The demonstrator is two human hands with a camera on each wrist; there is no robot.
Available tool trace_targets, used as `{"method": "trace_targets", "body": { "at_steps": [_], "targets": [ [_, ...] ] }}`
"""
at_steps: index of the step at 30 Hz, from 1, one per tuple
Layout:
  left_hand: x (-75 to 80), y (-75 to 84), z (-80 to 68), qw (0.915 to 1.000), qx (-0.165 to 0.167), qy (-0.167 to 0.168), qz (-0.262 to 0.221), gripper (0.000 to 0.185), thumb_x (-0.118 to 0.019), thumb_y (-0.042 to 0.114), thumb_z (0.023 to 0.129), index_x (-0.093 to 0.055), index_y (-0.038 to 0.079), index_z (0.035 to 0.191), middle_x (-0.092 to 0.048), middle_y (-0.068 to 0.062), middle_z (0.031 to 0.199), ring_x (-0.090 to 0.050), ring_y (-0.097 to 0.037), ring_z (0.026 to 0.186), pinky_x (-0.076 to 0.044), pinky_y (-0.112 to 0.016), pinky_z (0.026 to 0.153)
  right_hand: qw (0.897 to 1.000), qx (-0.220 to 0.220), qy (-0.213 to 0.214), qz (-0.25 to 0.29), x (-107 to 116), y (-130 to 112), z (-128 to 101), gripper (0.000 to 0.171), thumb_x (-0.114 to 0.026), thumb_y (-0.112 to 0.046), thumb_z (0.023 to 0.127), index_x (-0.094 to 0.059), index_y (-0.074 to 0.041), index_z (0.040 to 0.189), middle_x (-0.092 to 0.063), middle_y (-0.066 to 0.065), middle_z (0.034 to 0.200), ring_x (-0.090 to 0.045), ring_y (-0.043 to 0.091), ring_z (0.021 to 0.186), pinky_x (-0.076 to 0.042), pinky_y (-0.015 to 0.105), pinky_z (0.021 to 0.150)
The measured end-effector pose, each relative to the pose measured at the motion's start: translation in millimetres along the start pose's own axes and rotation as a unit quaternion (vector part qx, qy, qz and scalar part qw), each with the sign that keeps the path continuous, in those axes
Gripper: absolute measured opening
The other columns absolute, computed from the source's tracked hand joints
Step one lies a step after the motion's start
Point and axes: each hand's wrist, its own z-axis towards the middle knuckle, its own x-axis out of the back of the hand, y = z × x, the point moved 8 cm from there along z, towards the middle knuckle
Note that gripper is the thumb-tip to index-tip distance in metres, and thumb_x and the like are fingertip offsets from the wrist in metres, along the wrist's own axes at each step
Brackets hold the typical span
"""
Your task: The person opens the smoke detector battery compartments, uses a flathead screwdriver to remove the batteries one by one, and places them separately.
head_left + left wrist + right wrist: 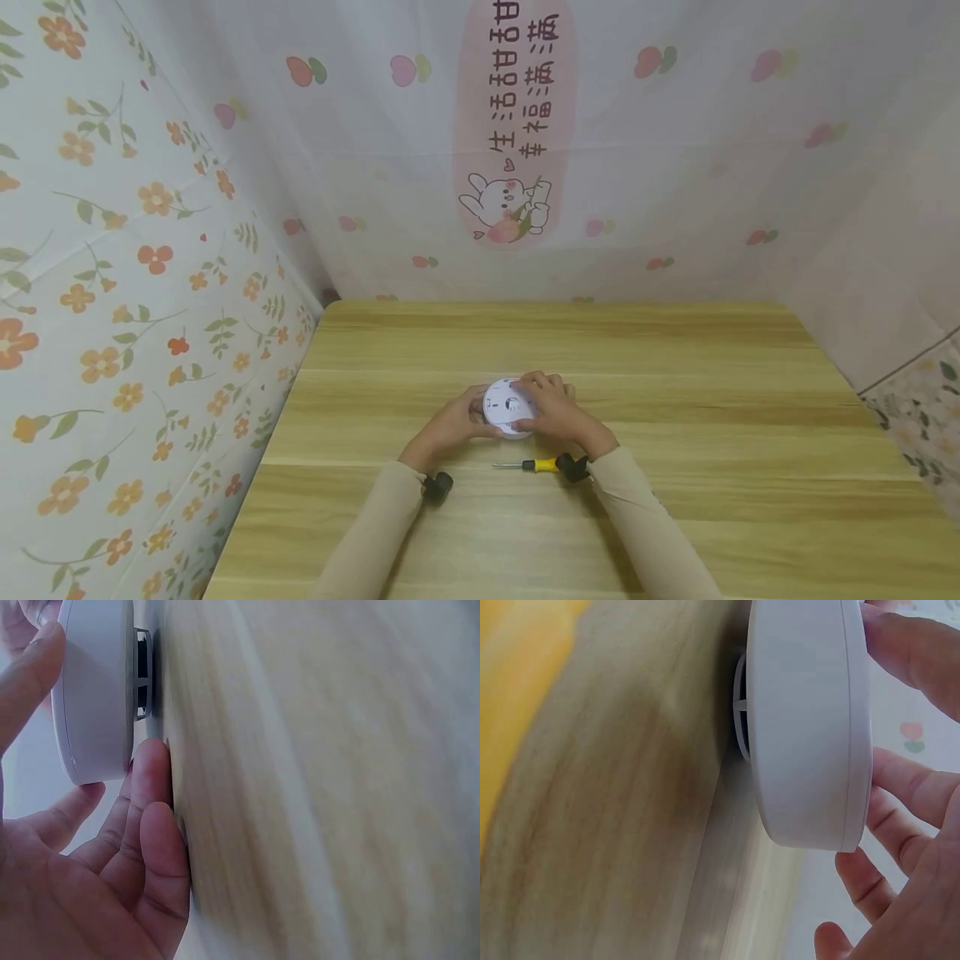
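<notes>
"Where's the round white plastic device [502,412]?"

"Near the middle of the pale wood-grain bench [712,400], held between both hands. Its flat face, with small slots and dark markings, is up; the slatted cap [142,675] beneath faces the wood. I can't tell whether that cap touches down."

"And the left hand [459,417]?"

"Its fingers are clamped on the device's left side, the thumb over the face's edge and a fingertip against the rim. The others curl beneath, close to the wood."

"The right hand [553,408]?"

"Clamped on too, fingers spread and bent over the face and edge from the right. One lower fingertip meets the rim."

"Anything else nearby?"

"A screwdriver with a yellow-and-black handle and metal shaft [545,465], lying on the bench on the person's side of the device, tip to the left. The black camera [572,467] on the right wrist hides its handle end."
</notes>
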Motion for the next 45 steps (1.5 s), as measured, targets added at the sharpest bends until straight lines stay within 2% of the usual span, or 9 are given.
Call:
{"method": "trace_targets", "body": {
  "at_steps": [8,14,20,26,35,45],
  "targets": [
    [-4.2,-4.2,4.1,1.0000,0.000,-0.003,-0.006,0.084,-0.081,0.034,0.076,-0.039,0.013,0.145,-0.065,-0.005,0.109,-0.059,-0.016,0.093,-0.048,-0.032,0.084,1.000,0.000,-0.002,-0.006,0.7,2.3,2.1,0.059,-0.076,-0.033,0.081,-0.056,-0.009,0.131,-0.050,0.010,0.126,-0.038,0.032,0.113,-0.024,0.053,0.090],
    [-5.3,-1.5,4.1,0.9998,-0.008,-0.010,-0.015,0.082,-0.082,0.030,0.076,-0.040,0.010,0.144,-0.066,-0.007,0.108,-0.060,-0.015,0.093,-0.049,-0.031,0.085,1.000,0.012,-0.001,-0.009,1.8,0.9,1.8,0.058,-0.077,-0.033,0.080,-0.056,-0.008,0.128,-0.051,0.011,0.126,-0.039,0.030,0.111,-0.024,0.052,0.090],
    [-5.8,-2.0,4.1,0.9999,-0.004,-0.009,-0.009,0.084,-0.082,0.031,0.076,-0.039,0.010,0.144,-0.066,-0.006,0.108,-0.060,-0.015,0.093,-0.049,-0.032,0.084,1.000,0.023,0.001,-0.003,2.7,-1.4,0.7,0.058,-0.079,-0.031,0.079,-0.056,-0.007,0.127,-0.051,0.011,0.125,-0.039,0.029,0.110,-0.024,0.052,0.091],
    [-5.8,-0.7,3.1,0.9999,0.001,-0.008,-0.010,0.084,-0.081,0.033,0.076,-0.039,0.010,0.145,-0.065,-0.005,0.106,-0.060,-0.015,0.090,-0.049,-0.031,0.083,0.999,0.029,0.004,-0.024,5.1,-1.3,0.9,0.059,-0.078,-0.032,0.079,-0.055,-0.007,0.128,-0.051,0.012,0.126,-0.039,0.030,0.114,-0.024,0.050,0.091],
    [-3.1,1.3,0.6,0.9998,0.010,-0.007,-0.017,0.082,-0.080,0.033,0.078,-0.039,0.012,0.146,-0.063,-0.007,0.107,-0.059,-0.017,0.093,-0.048,-0.031,0.084,0.999,0.041,0.013,-0.019,16.9,-7.0,0.4,0.058,-0.078,-0.030,0.079,-0.056,-0.006,0.127,-0.051,0.013,0.127,-0.040,0.032,0.116,-0.025,0.049,0.091],
    [-0.4,-5.5,-0.4,0.9988,0.025,-0.001,-0.042,0.085,-0.082,0.033,0.074,-0.040,0.014,0.146,-0.063,-0.006,0.109,-0.059,-0.017,0.095,-0.048,-0.033,0.088,0.998,0.026,0.033,-0.036,31.4,7.6,-13.9,0.059,-0.078,-0.030,0.076,-0.058,-0.005,0.126,-0.052,0.016,0.125,-0.042,0.035,0.114,-0.029,0.049,0.089]
  ]
}}
